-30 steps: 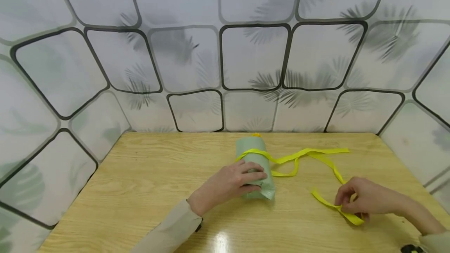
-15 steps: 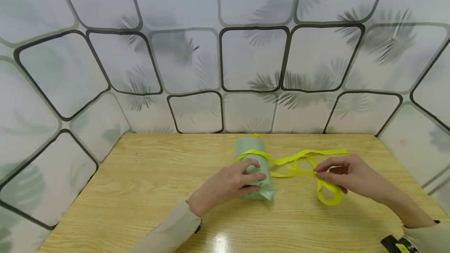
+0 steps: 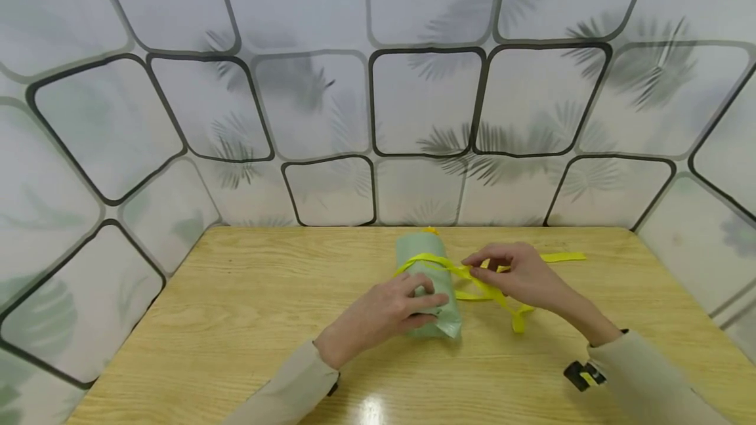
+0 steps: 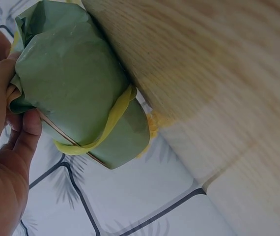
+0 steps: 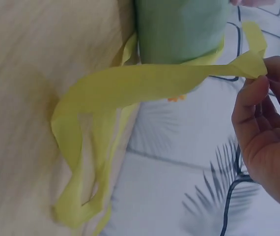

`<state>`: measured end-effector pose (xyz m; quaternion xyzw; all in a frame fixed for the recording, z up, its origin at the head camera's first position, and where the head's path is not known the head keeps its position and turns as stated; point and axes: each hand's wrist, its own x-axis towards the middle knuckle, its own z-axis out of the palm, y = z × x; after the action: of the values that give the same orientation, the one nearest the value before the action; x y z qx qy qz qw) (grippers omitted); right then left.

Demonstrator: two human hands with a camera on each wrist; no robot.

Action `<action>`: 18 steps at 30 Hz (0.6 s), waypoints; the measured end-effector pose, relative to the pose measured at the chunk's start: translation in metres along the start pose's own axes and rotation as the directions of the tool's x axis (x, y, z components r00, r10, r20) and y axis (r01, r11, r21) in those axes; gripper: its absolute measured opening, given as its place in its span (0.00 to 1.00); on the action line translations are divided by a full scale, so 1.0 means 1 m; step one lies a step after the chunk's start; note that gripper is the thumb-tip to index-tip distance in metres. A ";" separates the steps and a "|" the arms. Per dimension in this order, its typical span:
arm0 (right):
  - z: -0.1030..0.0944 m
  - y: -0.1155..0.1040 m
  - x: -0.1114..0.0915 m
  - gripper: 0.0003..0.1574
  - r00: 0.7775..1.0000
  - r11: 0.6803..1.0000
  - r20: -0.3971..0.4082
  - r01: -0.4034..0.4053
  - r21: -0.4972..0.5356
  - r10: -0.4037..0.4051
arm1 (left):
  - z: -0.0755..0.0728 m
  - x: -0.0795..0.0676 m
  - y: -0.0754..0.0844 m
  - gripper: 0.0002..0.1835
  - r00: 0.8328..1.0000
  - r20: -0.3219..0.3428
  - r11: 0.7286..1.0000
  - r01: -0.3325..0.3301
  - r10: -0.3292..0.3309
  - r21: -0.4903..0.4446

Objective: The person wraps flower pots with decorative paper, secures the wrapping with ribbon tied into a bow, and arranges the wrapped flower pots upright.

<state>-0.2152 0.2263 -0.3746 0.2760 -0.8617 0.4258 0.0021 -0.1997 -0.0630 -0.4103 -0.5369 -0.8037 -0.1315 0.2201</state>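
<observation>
A roll-shaped bundle in pale green wrapping paper [image 3: 422, 249] lies on the table, with a bit of orange-yellow [image 3: 430, 230] showing past its far end. Around its middle runs a yellow ribbon [image 4: 108, 125]. My left hand [image 3: 386, 307] holds the near part of the bundle, fingers bent over its top; the left wrist view has thumb and fingers at the paper's folded edge. Just right of the bundle, my right hand [image 3: 520, 275] pinches the ribbon [image 5: 145, 86] between thumb and fingertips. A ribbon end hangs below that hand, and loops of ribbon trail in the right wrist view.
A wooden table [image 3: 266, 294] carries everything. Another ribbon tail [image 3: 564, 257] lies flat toward the back right. Behind the table's far edge stands a pale patterned backdrop [image 3: 331, 110] with dark outlines and leaf prints. Dark wrist straps show at the sleeves.
My right hand has moved left and away from me, from the table's right side to beside the bundle, bringing the pinched ribbon along. The left hand and bundle have stayed in place.
</observation>
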 end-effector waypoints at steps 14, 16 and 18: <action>0.038 -0.035 0.046 0.13 0.939 0.916 -0.082 0.303 -0.263 -0.334 | -0.002 0.000 0.000 0.20 1.000 -0.016 0.997 -0.009 0.011 0.082; 0.038 -0.036 0.037 0.12 0.925 0.898 -0.092 0.330 -0.290 -0.370 | -0.002 -0.001 0.000 0.20 1.000 -0.022 0.999 -0.003 0.004 0.055; 0.037 -0.033 0.026 0.12 0.910 0.880 -0.078 0.367 -0.303 -0.406 | -0.002 -0.002 -0.001 0.21 1.000 -0.028 1.000 0.008 -0.007 0.022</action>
<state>-0.2129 0.1708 -0.3674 0.4092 -0.8384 0.3079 0.1864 -0.1996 -0.0659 -0.4100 -0.5296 -0.8040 -0.1310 0.2366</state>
